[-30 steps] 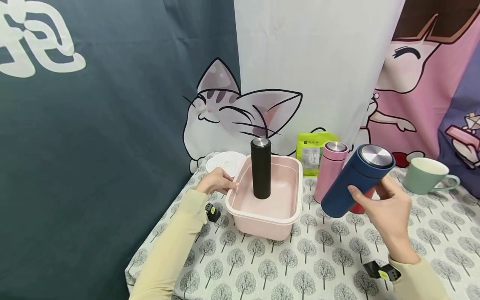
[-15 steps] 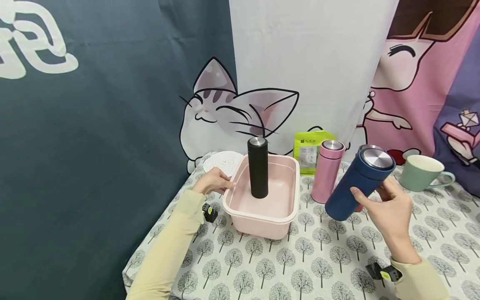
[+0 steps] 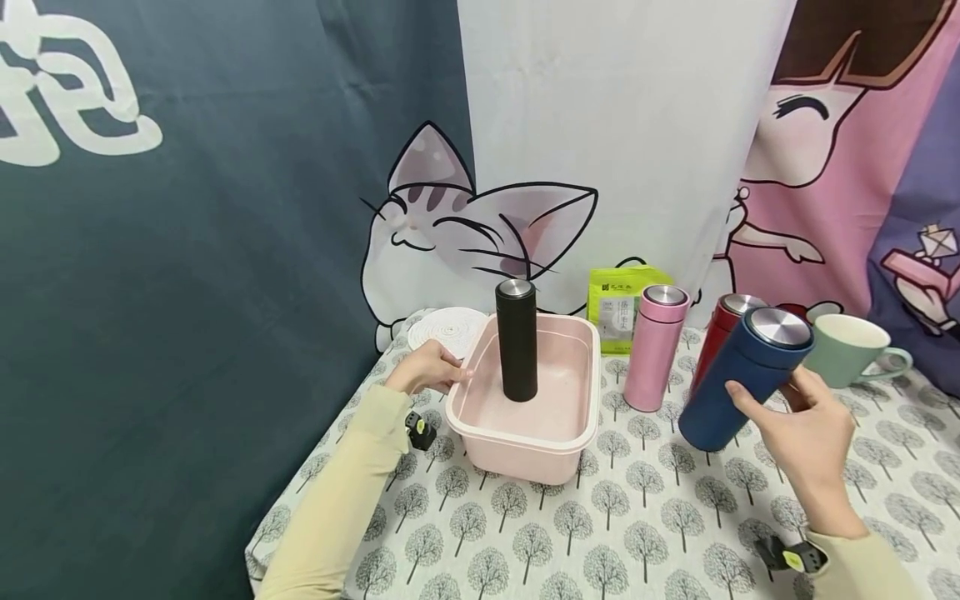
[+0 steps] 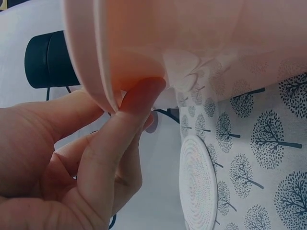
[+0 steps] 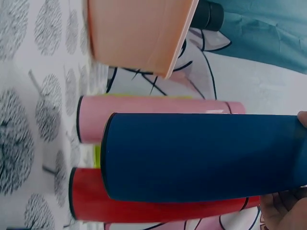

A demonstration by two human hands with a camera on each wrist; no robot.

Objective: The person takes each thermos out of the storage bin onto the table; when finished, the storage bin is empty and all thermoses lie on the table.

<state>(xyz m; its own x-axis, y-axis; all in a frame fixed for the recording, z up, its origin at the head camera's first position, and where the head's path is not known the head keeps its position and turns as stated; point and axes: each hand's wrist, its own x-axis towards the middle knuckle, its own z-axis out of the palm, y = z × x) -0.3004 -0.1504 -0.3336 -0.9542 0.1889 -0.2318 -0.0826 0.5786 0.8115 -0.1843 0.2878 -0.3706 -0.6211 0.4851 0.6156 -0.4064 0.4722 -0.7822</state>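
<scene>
With the black flask (image 3: 517,340) already standing in the tub (image 3: 525,429), my left hand (image 3: 429,367) pinches its rim while my right hand (image 3: 808,433) grasps the blue flask (image 3: 742,377), not yet in.

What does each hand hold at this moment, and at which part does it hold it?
The right hand grips the blue bottle around its body. The left hand pinches the left rim of the pink tub.

Cartoon cat curtains (image 3: 480,225) hang behind a tree-print tablecloth (image 3: 645,525)
</scene>
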